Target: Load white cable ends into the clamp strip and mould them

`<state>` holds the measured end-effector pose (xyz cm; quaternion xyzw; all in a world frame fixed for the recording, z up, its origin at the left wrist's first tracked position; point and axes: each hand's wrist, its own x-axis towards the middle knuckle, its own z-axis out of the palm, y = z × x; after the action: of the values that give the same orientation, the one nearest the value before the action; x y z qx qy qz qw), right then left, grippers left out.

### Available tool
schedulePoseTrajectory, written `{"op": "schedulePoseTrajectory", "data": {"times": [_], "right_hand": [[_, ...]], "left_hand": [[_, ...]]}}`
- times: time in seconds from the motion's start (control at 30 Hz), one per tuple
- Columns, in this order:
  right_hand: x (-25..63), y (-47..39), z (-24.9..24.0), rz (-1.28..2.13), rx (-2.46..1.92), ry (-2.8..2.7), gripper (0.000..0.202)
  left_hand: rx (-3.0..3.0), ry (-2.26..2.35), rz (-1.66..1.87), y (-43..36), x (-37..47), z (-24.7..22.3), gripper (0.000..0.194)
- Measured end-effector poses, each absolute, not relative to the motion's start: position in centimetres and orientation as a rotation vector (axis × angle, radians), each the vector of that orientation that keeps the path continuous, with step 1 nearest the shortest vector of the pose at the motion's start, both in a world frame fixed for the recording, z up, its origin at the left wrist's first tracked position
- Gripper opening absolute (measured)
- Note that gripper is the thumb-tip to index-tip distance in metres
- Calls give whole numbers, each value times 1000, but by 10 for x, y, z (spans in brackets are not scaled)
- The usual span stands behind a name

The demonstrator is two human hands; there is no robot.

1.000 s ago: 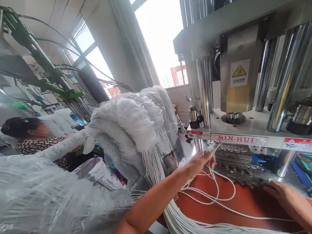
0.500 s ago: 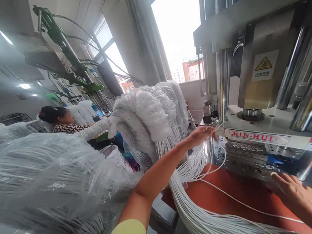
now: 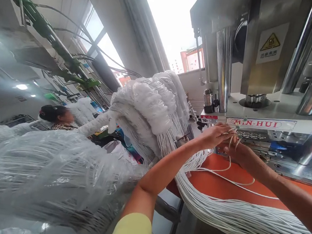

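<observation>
In front of the press's nameplate my two hands meet. My left hand (image 3: 215,135) is closed, with thin white cables (image 3: 231,142) pinched at its fingertips. Their ends stick up past the fingers, and a small greenish tip shows above. Right against it, my right hand (image 3: 237,150) has its fingers curled round the same cables; its fingertips are partly hidden. From the hands, cable hangs in loops to the orange-red work surface (image 3: 213,183). Below runs a thick bundle of white cables (image 3: 226,215), stretching to the lower right.
The press (image 3: 264,79), with steel columns and a hot-surface label, stands at right above a metal mould (image 3: 269,144). Plastic-wrapped cable bundles (image 3: 146,101) hang in the middle; another wrapped heap (image 3: 43,168) fills the left. A person (image 3: 55,116) is farther back at left.
My right hand has come left and up from the mould's right side to my left hand. My left hand has shifted right with the cables. The view has turned slightly.
</observation>
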<state>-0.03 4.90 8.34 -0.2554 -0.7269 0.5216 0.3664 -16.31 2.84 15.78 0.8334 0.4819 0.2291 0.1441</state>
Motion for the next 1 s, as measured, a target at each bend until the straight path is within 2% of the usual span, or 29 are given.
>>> {"op": "schedulePoseTrajectory", "data": {"times": [0.1, 0.27, 0.37, 0.53, 0.6, 0.7, 0.8, 0.9, 1.0], "right_hand": [[-2, 49, 87, 1524, -769, -1789, 38], [4, 53, 87, 1640, -811, -1700, 31], [8, 55, 86, 1736, -764, -1649, 35], [10, 64, 89, 1501, -880, -1726, 43], [12, 62, 89, 1472, -891, -1731, 45], [23, 39, 80, 1492, -778, -1794, 45], [38, -3, 68, 1402, -537, -2046, 34], [35, -37, 69, 1267, -330, -2326, 16], [0, -38, 94, 1480, -347, -2252, 21]], "left_hand": [[2380, 1361, 674, 30, -158, 156, 37], [2189, 1222, 734, 35, -156, 160, 45], [1991, 1076, 729, 39, -163, 161, 49], [1785, 947, 787, 48, -169, 157, 51], [1811, 1028, 769, 54, -172, 159, 50], [1965, 1493, 727, 66, -183, 171, 51], [1999, 1888, 665, 81, -199, 191, 57], [1924, 1871, 598, 90, -198, 210, 66], [1864, 1656, 333, 87, -172, 225, 58]]}}
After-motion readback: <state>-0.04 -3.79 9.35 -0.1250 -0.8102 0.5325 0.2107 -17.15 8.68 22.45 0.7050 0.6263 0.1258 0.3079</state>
